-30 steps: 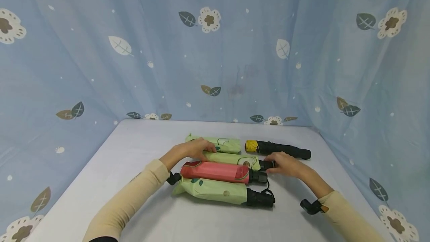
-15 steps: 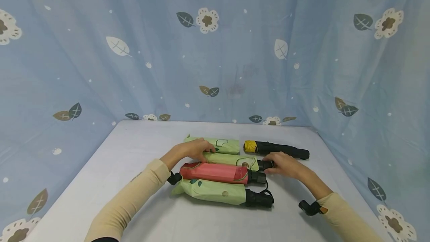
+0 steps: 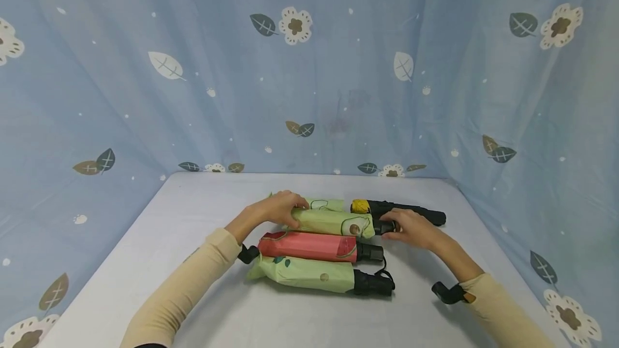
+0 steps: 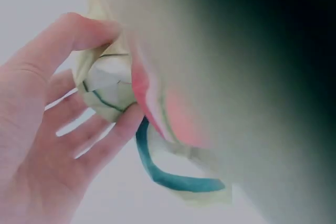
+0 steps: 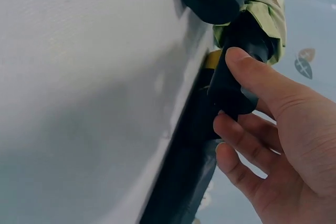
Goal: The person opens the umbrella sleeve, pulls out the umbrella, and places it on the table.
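A folded light green umbrella (image 3: 329, 222) with a printed fruit pattern is held level between both hands, overlapping the back row in the head view. My left hand (image 3: 278, 208) grips its cloth end; in the left wrist view the thumb and fingers close round the bunched green cloth (image 4: 107, 90). At the other end my right hand (image 3: 411, 228) pinches the black handle (image 5: 239, 80) between thumb and fingers. Just in front lies a red folded umbrella (image 3: 309, 246) with a black handle. A blurred pale shape covers much of the left wrist view.
Nearest the front is another green umbrella (image 3: 314, 275) with a black handle and strap. Behind the held one lie a further green umbrella (image 3: 328, 204) and a black umbrella with a yellow end (image 3: 411, 212). A blue patterned curtain (image 3: 309, 79) encloses the white table (image 3: 217, 305).
Both hands have raised the green umbrella and shifted it slightly back, leaving a gap from the red one. The other umbrellas have stayed in place.
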### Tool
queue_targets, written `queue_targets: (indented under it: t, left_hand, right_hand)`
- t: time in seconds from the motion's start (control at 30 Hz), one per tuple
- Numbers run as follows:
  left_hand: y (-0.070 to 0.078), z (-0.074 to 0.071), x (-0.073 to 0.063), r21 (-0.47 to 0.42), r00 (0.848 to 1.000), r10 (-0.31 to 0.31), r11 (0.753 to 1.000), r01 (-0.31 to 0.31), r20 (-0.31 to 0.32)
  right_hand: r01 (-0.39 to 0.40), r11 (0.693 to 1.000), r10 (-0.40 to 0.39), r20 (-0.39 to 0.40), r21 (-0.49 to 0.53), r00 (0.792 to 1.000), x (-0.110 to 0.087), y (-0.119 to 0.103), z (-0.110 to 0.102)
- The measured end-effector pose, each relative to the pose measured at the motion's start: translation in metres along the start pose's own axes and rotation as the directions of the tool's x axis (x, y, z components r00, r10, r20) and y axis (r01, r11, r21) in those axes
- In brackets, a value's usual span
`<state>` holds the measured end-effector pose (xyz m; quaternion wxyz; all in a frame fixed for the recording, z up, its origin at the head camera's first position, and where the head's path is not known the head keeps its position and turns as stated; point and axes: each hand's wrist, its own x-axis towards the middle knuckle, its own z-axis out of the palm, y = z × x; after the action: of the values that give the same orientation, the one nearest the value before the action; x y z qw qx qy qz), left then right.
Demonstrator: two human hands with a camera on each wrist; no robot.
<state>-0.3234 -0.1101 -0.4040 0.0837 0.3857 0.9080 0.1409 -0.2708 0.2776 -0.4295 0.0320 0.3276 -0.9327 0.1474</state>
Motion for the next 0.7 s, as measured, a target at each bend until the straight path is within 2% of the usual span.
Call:
queue_targets:
  t: [0.13, 0.27, 0.47, 0.7]
  left_hand:
    - [-0.003, -0.002, -0.002, 0.002, 0.995, 0.03, 1.0, -0.03, -0.09]
    - [-0.005, -0.003, -0.002, -0.024, 0.989, 0.034, 0.999, -0.038, -0.141]
    - [-0.006, -0.004, -0.007, -0.121, 0.988, 0.019, 0.992, -0.038, -0.155]
    - [-0.012, -0.004, -0.016, -0.256, 0.987, 0.004, 0.965, -0.046, -0.162]
  right_hand:
    - [0.0, 1.0, 0.0, -0.037, 0.01, 0.999, 0.001, -0.001, -0.006]
    - [-0.018, 1.0, 0.018, -0.061, 0.015, 0.998, 0.0, -0.001, -0.007]
    - [-0.027, 1.0, 0.028, -0.109, 0.004, 0.994, 0.001, -0.004, -0.01]
    - [0.026, 1.0, -0.025, -0.2, 0.002, 0.98, 0.005, -0.01, -0.011]
